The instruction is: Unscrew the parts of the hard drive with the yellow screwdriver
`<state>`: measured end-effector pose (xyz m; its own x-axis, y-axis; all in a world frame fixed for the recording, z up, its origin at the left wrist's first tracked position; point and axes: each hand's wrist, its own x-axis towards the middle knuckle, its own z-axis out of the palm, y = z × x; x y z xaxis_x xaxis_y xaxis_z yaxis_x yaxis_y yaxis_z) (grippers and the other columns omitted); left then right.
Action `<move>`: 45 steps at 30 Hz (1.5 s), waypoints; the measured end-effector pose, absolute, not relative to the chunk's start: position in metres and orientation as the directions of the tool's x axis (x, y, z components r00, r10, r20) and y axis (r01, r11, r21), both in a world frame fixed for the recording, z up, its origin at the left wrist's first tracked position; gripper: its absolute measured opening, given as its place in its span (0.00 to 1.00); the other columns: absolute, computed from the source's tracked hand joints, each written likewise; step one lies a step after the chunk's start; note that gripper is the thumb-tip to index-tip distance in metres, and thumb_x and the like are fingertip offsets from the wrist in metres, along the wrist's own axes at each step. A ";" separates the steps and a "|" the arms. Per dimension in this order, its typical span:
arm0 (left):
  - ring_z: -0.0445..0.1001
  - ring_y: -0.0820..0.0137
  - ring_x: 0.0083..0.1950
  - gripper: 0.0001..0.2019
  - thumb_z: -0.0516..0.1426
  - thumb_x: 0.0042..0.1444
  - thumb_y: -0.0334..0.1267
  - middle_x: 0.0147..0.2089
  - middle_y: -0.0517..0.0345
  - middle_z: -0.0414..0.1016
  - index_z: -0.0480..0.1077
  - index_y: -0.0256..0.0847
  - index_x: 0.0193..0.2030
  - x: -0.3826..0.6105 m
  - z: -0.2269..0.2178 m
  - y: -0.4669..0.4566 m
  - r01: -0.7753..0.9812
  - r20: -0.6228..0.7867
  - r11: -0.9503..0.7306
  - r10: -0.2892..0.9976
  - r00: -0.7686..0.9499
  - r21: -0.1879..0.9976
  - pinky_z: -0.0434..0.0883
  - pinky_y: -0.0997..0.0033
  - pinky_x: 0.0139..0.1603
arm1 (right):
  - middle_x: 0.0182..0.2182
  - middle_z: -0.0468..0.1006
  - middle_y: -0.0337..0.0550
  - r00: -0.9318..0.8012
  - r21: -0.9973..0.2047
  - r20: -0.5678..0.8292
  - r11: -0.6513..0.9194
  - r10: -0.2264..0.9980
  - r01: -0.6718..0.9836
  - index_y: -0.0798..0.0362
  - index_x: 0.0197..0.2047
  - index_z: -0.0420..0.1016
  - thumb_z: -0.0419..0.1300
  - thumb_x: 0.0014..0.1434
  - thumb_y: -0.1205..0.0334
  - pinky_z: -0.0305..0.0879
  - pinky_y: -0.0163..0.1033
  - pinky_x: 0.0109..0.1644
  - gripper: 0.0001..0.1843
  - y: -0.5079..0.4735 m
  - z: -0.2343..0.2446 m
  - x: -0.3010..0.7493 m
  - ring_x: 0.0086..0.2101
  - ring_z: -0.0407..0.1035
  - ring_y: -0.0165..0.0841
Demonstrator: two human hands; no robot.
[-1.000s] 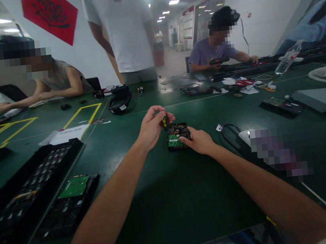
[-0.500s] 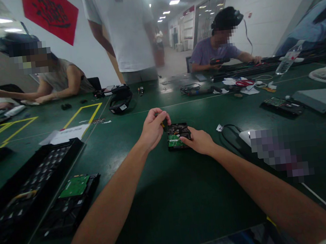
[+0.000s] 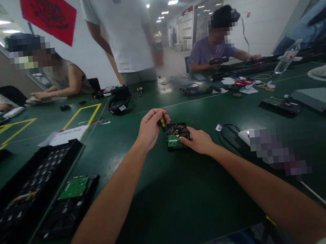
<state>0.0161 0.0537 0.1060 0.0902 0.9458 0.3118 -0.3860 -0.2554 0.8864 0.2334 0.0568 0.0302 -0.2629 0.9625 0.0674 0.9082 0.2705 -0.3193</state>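
Observation:
A hard drive [image 3: 177,136] lies on the green table in front of me, its green circuit board facing up. My right hand [image 3: 198,139] grips its right side, the thumb resting over the board. In my left hand [image 3: 154,127], at the drive's upper left corner, is a small black and yellow screwdriver [image 3: 163,121], pinched between the fingers. Its tip is too small to make out against the drive.
Left of my arm lie another hard drive [image 3: 69,201] and a long black tray [image 3: 33,190]. At right are a power strip [image 3: 270,149], a further drive [image 3: 280,105] and a grey box [image 3: 320,99]. A black headset [image 3: 119,99] sits farther back. Other people are around the table.
My left hand has turned slightly, showing more of the yellow and black handle. The drive and my right hand stay nearly still. A person at left has drawn an outstretched arm in.

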 end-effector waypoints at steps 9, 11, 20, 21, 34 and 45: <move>0.77 0.71 0.40 0.06 0.62 0.59 0.33 0.36 0.58 0.76 0.70 0.41 0.42 0.021 0.105 0.052 -0.453 0.326 -0.246 0.939 0.107 0.857 0.73 0.67 0.47 | 0.50 0.81 0.53 -0.266 -0.321 0.061 0.271 0.962 0.907 0.48 0.65 0.66 0.48 0.68 0.32 0.68 0.44 0.43 0.35 0.055 0.031 0.233 0.45 0.77 0.48; 0.77 0.71 0.41 0.07 0.63 0.59 0.34 0.37 0.58 0.76 0.69 0.42 0.42 0.020 0.105 0.052 -0.447 0.324 -0.245 0.940 0.110 0.860 0.74 0.67 0.47 | 0.50 0.81 0.52 -0.268 -0.323 0.068 0.276 0.961 0.905 0.48 0.65 0.66 0.48 0.68 0.31 0.68 0.44 0.43 0.35 0.055 0.031 0.233 0.44 0.77 0.48; 0.77 0.69 0.42 0.05 0.61 0.62 0.37 0.39 0.53 0.76 0.76 0.38 0.40 0.022 0.104 0.051 -0.431 0.291 -0.216 0.950 0.115 0.876 0.74 0.66 0.48 | 0.47 0.82 0.51 -0.275 -0.314 0.095 0.291 0.957 0.904 0.47 0.63 0.66 0.47 0.68 0.31 0.67 0.43 0.40 0.34 0.056 0.029 0.233 0.42 0.78 0.48; 0.77 0.69 0.42 0.06 0.61 0.62 0.38 0.39 0.52 0.77 0.76 0.37 0.40 0.022 0.104 0.051 -0.428 0.284 -0.211 0.952 0.114 0.879 0.74 0.66 0.48 | 0.47 0.82 0.51 -0.276 -0.310 0.095 0.292 0.956 0.905 0.48 0.63 0.67 0.47 0.68 0.31 0.66 0.43 0.40 0.34 0.056 0.029 0.233 0.42 0.78 0.48; 0.75 0.70 0.40 0.08 0.64 0.61 0.42 0.36 0.56 0.74 0.72 0.40 0.38 0.024 0.103 0.050 -0.433 0.347 -0.251 0.925 0.157 0.866 0.73 0.67 0.48 | 0.47 0.82 0.51 -0.266 -0.304 0.079 0.277 0.961 0.912 0.48 0.62 0.67 0.48 0.68 0.32 0.67 0.43 0.40 0.33 0.054 0.032 0.232 0.42 0.78 0.48; 0.69 0.72 0.34 0.06 0.61 0.60 0.37 0.32 0.58 0.68 0.70 0.40 0.34 0.020 0.105 0.052 -0.492 0.270 -0.160 0.949 0.161 0.856 0.69 0.70 0.39 | 0.47 0.82 0.52 -0.255 -0.309 0.066 0.263 0.965 0.914 0.48 0.64 0.67 0.48 0.68 0.32 0.67 0.43 0.41 0.35 0.056 0.031 0.232 0.42 0.77 0.47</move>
